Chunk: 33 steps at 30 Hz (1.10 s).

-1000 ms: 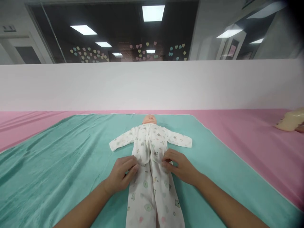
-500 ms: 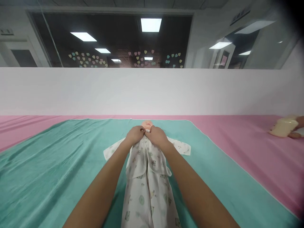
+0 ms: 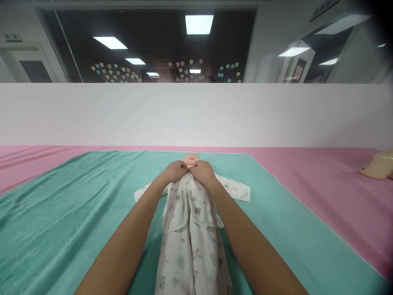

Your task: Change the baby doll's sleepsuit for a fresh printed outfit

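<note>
A baby doll (image 3: 191, 157) lies on its back, its head away from me. White baby clothes (image 3: 181, 256) with small animal prints cover its body, and the sleeves stretch out to both sides. At the neckline my left hand (image 3: 176, 170) pinches the collar edge from the left. My right hand (image 3: 202, 171) grips the collar from the right, its fingers nearly touching those of the left. Below the hands the front edges of the top lie close together down the middle. The fingertips and any fastener between them are hidden.
A teal blanket (image 3: 82, 221) with creases lies under the doll, over a pink sheet (image 3: 310, 168). A low white wall (image 3: 196, 114) runs behind, with windows above it. At the far right edge stands a pale yellow object (image 3: 377, 166), with part of another person's hand beside it.
Both hands stay at the collar and have drawn slightly closer together. The view has shifted slightly. The yellow object and the other person's hand have slid further out of view at right.
</note>
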Each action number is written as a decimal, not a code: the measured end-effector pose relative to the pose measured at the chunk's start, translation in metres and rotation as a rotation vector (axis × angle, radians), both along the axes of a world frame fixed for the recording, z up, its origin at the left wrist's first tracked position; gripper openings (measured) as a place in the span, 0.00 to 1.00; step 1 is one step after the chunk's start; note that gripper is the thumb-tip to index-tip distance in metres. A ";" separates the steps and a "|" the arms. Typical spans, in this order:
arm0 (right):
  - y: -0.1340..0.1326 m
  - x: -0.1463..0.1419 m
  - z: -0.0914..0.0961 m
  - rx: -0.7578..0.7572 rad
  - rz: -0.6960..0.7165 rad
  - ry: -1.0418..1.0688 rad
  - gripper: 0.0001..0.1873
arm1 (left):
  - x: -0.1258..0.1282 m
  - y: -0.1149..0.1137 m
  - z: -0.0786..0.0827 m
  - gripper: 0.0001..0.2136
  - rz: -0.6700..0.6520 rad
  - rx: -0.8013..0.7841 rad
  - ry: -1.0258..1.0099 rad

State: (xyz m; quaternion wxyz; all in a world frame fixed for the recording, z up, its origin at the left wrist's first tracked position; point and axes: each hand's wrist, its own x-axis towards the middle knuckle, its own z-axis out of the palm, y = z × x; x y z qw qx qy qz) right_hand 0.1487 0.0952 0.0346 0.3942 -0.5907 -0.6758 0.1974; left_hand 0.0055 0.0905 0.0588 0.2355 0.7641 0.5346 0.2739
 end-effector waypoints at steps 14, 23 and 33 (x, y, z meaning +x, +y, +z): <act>0.008 0.007 -0.021 -0.058 0.125 0.647 0.08 | 0.008 -0.004 -0.005 0.07 -0.039 -0.308 -0.745; 0.006 0.006 -0.025 -0.032 0.100 0.784 0.09 | 0.011 -0.007 -0.004 0.02 0.004 -0.260 -0.725; -0.003 0.008 -0.022 0.021 0.121 0.723 0.13 | 0.013 -0.004 -0.011 0.05 -0.030 -0.319 -0.780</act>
